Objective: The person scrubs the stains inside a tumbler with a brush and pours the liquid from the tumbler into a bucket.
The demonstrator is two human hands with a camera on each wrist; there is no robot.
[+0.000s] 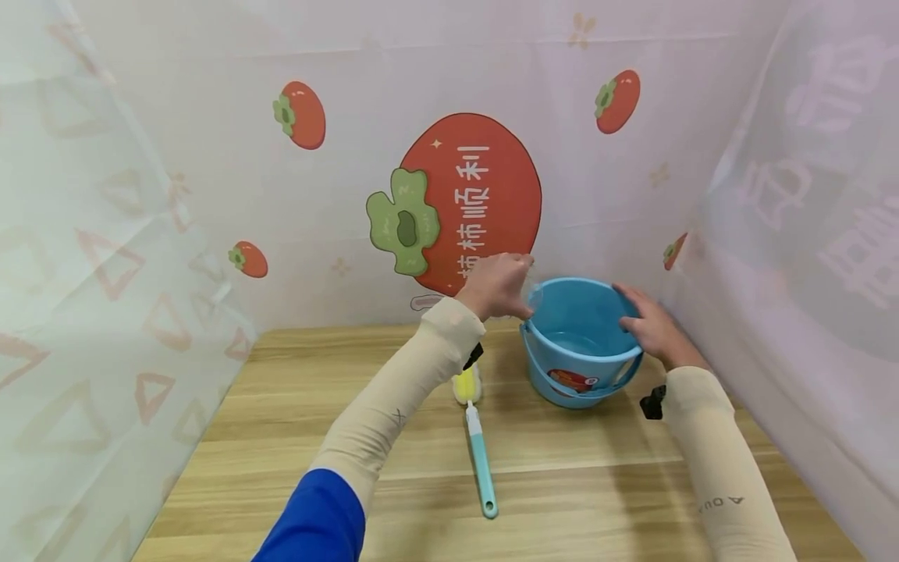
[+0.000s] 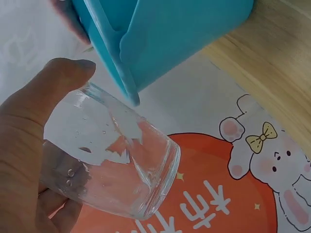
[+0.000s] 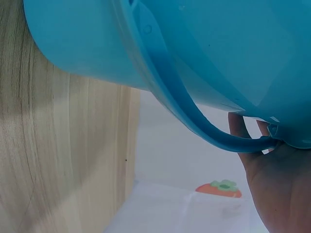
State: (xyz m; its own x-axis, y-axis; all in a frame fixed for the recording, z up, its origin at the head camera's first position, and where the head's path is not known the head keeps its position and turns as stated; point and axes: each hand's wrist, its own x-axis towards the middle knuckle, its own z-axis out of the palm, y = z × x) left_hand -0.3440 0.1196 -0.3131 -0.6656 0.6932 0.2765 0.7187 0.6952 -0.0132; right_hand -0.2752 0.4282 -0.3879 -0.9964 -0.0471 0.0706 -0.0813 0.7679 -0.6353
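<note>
A clear drinking glass (image 2: 112, 150) is in my left hand (image 1: 495, 287), thumb on one side and fingers on the other. It is tilted at the left rim of a blue bucket (image 1: 583, 368), and droplets cling to it. Whether the glass holds liquid, I cannot tell. The bucket stands upright, its handle (image 3: 194, 124) hanging down at the front. My right hand (image 1: 656, 328) grips the bucket's right rim, close to where the handle joins it in the right wrist view. The bottom inside the bucket looks shiny.
A bottle brush (image 1: 481, 468) with a teal handle and a yellow-and-white head lies left of the bucket, its head partly beneath my left forearm. The wooden table (image 1: 316, 406) meets a printed cloth backdrop (image 1: 211, 140) at the back and both sides.
</note>
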